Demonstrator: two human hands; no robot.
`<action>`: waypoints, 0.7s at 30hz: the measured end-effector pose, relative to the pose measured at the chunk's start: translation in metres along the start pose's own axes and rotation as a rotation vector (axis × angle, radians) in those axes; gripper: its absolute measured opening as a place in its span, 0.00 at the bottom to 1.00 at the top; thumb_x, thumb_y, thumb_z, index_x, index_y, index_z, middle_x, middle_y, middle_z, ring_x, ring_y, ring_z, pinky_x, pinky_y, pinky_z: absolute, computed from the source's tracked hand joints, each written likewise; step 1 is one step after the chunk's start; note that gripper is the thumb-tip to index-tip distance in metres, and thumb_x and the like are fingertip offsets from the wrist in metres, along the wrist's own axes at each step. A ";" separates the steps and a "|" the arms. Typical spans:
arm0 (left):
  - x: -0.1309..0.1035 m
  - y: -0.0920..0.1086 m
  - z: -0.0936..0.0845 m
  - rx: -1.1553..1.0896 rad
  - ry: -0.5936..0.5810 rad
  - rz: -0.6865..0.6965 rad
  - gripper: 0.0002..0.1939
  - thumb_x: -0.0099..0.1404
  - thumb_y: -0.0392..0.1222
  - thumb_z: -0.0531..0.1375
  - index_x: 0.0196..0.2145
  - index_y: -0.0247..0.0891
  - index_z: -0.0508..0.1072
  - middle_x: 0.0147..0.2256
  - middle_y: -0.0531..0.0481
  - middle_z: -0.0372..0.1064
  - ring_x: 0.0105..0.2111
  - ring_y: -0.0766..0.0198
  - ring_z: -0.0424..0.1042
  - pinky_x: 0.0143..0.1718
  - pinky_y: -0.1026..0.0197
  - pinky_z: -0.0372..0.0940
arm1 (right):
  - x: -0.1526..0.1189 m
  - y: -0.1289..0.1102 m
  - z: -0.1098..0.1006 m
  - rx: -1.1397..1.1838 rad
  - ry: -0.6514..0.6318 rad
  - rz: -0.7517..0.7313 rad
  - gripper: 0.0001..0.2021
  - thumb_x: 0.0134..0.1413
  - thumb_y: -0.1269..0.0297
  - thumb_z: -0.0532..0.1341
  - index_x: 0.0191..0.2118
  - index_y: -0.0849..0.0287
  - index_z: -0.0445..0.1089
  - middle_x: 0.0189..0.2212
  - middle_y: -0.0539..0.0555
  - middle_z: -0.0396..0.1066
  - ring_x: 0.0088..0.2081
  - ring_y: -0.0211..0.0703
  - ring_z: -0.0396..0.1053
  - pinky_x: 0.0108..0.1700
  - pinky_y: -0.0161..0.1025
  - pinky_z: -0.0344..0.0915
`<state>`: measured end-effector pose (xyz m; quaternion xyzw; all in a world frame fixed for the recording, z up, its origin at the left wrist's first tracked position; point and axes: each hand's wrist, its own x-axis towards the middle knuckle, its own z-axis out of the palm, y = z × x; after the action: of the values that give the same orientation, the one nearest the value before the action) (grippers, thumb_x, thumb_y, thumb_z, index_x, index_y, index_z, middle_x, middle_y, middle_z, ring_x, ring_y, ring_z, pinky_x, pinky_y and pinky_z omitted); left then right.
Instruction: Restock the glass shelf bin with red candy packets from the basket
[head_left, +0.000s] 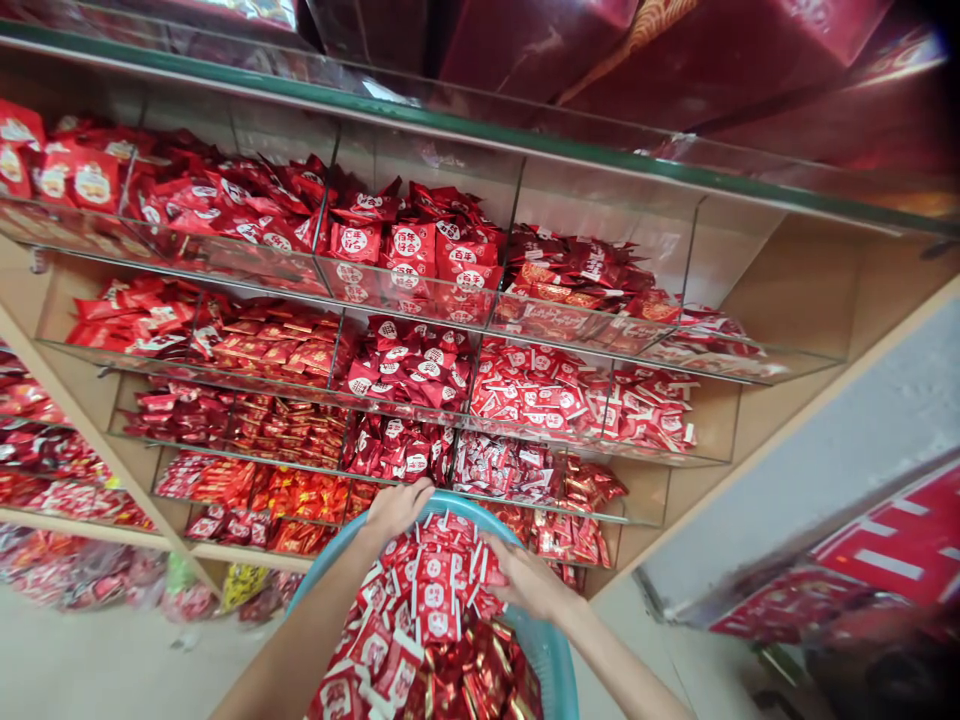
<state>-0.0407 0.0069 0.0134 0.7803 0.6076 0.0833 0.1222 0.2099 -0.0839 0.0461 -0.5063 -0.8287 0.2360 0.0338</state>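
Note:
A turquoise plastic basket [564, 660] is at the bottom middle, filled with small red packets. Pale-edged red-and-white packets [435, 595] lie at its centre and left; shiny dark red and gold packets [480, 680] are heaped nearest me. My left hand [400, 508] is closed at the basket's far left rim, its fingertips partly hidden. On the right, inside the rim, my right hand [523, 578] has its fingers apart and curved, touching the side of the red-and-white packets.
Tiered glass-fronted shelves [412, 400] full of red packets rise just beyond the basket. Large dark red boxes [540, 50] stand on the top glass shelf [450, 115]. Plastic bags [187, 595] rest on the floor at left. A grey wall [750, 500] borders the right.

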 end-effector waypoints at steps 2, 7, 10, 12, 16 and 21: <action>0.000 0.000 0.000 0.006 0.004 -0.001 0.27 0.64 0.59 0.34 0.49 0.51 0.63 0.37 0.50 0.73 0.39 0.56 0.72 0.39 0.58 0.61 | 0.002 0.005 0.013 -0.094 -0.030 -0.028 0.36 0.44 0.68 0.57 0.61 0.55 0.45 0.56 0.61 0.59 0.52 0.54 0.61 0.50 0.44 0.59; 0.001 0.000 0.000 0.014 0.008 0.009 0.27 0.64 0.59 0.33 0.49 0.50 0.63 0.36 0.49 0.74 0.38 0.56 0.72 0.38 0.58 0.61 | 0.005 0.008 0.027 -0.186 -0.070 -0.057 0.38 0.41 0.68 0.59 0.61 0.54 0.45 0.54 0.61 0.62 0.54 0.55 0.59 0.52 0.44 0.57; 0.000 0.000 -0.001 0.014 0.011 0.014 0.28 0.64 0.60 0.33 0.49 0.51 0.63 0.36 0.49 0.74 0.38 0.56 0.72 0.38 0.58 0.61 | 0.001 0.007 0.029 -0.177 -0.076 -0.030 0.38 0.41 0.70 0.58 0.61 0.55 0.45 0.54 0.60 0.61 0.56 0.53 0.57 0.54 0.43 0.55; 0.000 0.000 -0.001 0.014 0.012 0.013 0.28 0.64 0.60 0.33 0.49 0.51 0.63 0.37 0.49 0.74 0.37 0.56 0.72 0.38 0.58 0.61 | -0.002 0.008 0.027 -0.140 -0.065 -0.023 0.37 0.41 0.71 0.58 0.60 0.55 0.46 0.54 0.59 0.61 0.55 0.51 0.58 0.53 0.42 0.55; 0.000 0.000 -0.001 0.019 0.012 0.009 0.28 0.64 0.60 0.33 0.49 0.51 0.63 0.35 0.49 0.74 0.37 0.56 0.72 0.38 0.57 0.61 | -0.009 0.018 0.012 -0.072 0.016 0.022 0.30 0.44 0.67 0.56 0.56 0.56 0.52 0.48 0.58 0.66 0.51 0.51 0.61 0.48 0.41 0.59; 0.001 -0.001 0.000 0.025 0.005 0.013 0.28 0.64 0.60 0.33 0.49 0.51 0.63 0.36 0.49 0.74 0.38 0.56 0.72 0.39 0.58 0.60 | -0.011 0.029 0.003 -0.054 0.094 0.072 0.21 0.45 0.65 0.57 0.48 0.58 0.59 0.45 0.57 0.65 0.49 0.49 0.61 0.48 0.42 0.58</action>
<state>-0.0413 0.0078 0.0134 0.7856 0.6037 0.0783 0.1104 0.2384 -0.0834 0.0326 -0.5471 -0.8135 0.1905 0.0506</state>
